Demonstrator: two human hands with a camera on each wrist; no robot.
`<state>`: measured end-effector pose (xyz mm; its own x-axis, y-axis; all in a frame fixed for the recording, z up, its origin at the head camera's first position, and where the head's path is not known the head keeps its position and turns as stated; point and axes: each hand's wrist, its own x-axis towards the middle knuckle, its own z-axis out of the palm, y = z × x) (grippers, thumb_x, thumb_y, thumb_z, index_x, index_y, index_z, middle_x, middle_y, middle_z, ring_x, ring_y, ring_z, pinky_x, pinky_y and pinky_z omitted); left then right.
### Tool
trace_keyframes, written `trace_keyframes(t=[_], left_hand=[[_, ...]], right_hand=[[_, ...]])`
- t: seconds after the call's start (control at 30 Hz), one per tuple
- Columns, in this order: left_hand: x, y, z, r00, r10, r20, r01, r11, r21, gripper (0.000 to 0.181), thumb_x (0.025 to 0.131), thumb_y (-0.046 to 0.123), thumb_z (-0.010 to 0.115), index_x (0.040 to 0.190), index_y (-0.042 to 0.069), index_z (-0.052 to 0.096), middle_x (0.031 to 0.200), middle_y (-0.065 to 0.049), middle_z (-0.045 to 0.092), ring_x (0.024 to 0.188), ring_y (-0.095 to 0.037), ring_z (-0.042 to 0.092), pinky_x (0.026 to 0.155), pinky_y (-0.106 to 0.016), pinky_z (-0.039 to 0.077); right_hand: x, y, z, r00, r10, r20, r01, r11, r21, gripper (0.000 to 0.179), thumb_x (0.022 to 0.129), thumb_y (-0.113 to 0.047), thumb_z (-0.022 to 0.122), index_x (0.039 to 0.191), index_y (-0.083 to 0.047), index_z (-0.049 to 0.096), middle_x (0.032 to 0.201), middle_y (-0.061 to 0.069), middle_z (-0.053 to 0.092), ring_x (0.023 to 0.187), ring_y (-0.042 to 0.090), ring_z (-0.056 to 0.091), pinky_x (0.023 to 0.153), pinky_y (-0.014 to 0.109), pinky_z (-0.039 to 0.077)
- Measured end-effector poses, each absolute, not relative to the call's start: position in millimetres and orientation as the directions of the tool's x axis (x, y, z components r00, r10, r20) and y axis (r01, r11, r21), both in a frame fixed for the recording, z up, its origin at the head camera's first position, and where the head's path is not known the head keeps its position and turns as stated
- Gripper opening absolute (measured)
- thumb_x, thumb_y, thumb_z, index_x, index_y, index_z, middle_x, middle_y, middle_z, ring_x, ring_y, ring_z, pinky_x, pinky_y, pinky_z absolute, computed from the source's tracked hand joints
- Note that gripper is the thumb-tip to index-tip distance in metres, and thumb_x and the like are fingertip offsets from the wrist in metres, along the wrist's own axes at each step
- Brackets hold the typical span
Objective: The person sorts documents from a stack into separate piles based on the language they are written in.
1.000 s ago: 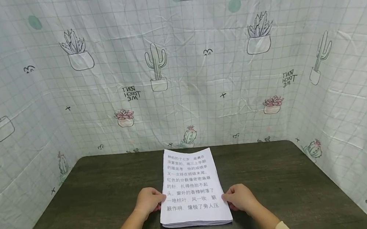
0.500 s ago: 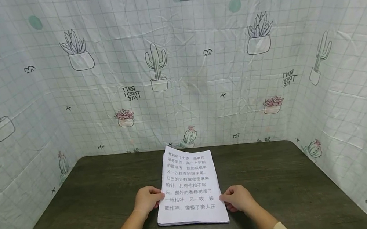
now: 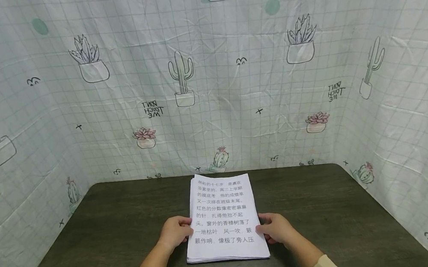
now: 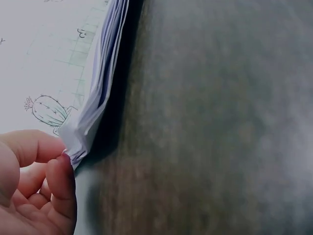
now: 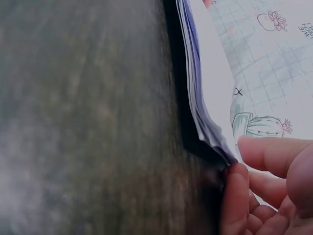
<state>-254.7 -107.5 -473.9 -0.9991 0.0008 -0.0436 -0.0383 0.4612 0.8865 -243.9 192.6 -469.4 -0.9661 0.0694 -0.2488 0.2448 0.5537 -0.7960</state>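
"Head view, biggest thing first: what is it?"

"Grid-patterned cloth [image 3: 218,79], hung behind and along both sides. Next comes the dark table [image 3: 129,214] in front of it."

"And the paper?"

"One stack of paper [image 3: 222,216], print side up, midway across the table and between the hands, long sides pointing away from the person. Whether it lies flat or is tipped a little, I can't be sure."

"Smaller now: the hands."

"Left hand [image 3: 175,232] pinches the stack's left side; right hand [image 3: 279,229] pinches its right. Both wrist views agree: paper between thumb and fingers, neither hand released."

"How far along, would you say?"

"Well on, I'd judge. Everything is gathered in one pile, roughly square. But its far left corner looks doubled, its near edge is slightly stepped, and the wrist views show gaps between some layers."

"So what's left?"

"Evening up those edges, most likely; little else looks undone. How many sheets there are, I can't tell."
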Motion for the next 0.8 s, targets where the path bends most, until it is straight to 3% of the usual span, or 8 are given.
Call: trace_keyframes(t=[0.3,0.47,0.8], left_hand=[[-258.9,-100.5,-471.5,-0.999,0.0,-0.05,-0.044,0.478,0.877,0.035,0.077,0.006,0.072,0.108,-0.01,0.067,0.083,-0.01,0.068,0.065,-0.015,0.056,0.054,-0.027,0.048],[-259.7,-99.2,-474.0,-1.0,0.004,-0.013,-0.01,0.451,0.893,0.034,0.081,0.004,0.068,0.11,-0.012,0.066,0.09,-0.016,0.071,0.075,-0.017,0.063,0.065,-0.031,0.055],[-261.3,-101.3,-482.1,-0.994,0.074,-0.081,-0.069,0.146,0.987,0.039,0.09,0.001,0.059,0.126,-0.014,0.055,0.106,-0.025,0.071,0.077,-0.014,0.068,0.063,-0.028,0.056]], right_hand=[[-243.7,191.5,-467.5,-0.972,0.05,-0.23,0.216,0.581,-0.785,0.058,0.085,-0.01,0.071,0.138,0.003,0.052,0.086,0.01,0.064,0.068,0.019,0.06,0.055,0.032,0.052],[-243.1,190.9,-465.8,-0.974,0.036,-0.223,0.2,0.594,-0.779,0.059,0.086,-0.011,0.071,0.14,0.001,0.05,0.088,0.01,0.063,0.07,0.019,0.059,0.056,0.032,0.052],[-244.6,194.5,-468.8,-0.982,0.039,-0.185,0.173,0.585,-0.792,0.059,0.087,-0.013,0.069,0.141,0.001,0.048,0.093,0.012,0.064,0.074,0.019,0.059,0.057,0.033,0.052]])
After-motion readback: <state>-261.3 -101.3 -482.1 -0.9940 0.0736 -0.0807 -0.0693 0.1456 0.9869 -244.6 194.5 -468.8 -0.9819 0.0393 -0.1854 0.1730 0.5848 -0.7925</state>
